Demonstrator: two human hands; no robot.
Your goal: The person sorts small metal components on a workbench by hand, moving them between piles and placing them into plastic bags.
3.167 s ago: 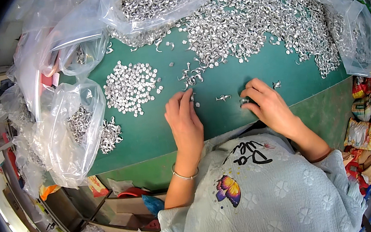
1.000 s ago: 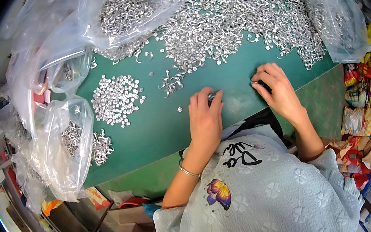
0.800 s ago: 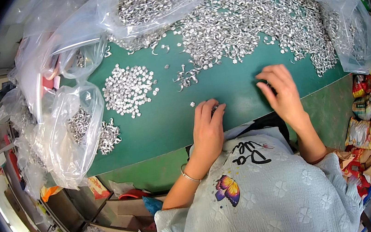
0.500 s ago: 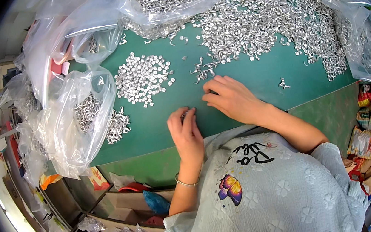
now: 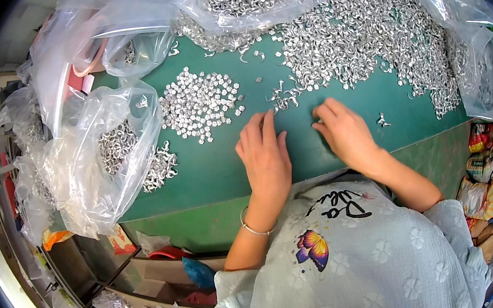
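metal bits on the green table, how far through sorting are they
Done: a small sorted pile lies apart on the green table. In hand: left hand and right hand rest flat near a few loose pieces. Left: the big unsorted heap looks far larger.

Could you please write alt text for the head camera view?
A person's left hand and right hand rest flat on a green table beside small silver metal parts. A big heap and clear plastic bags surround them.
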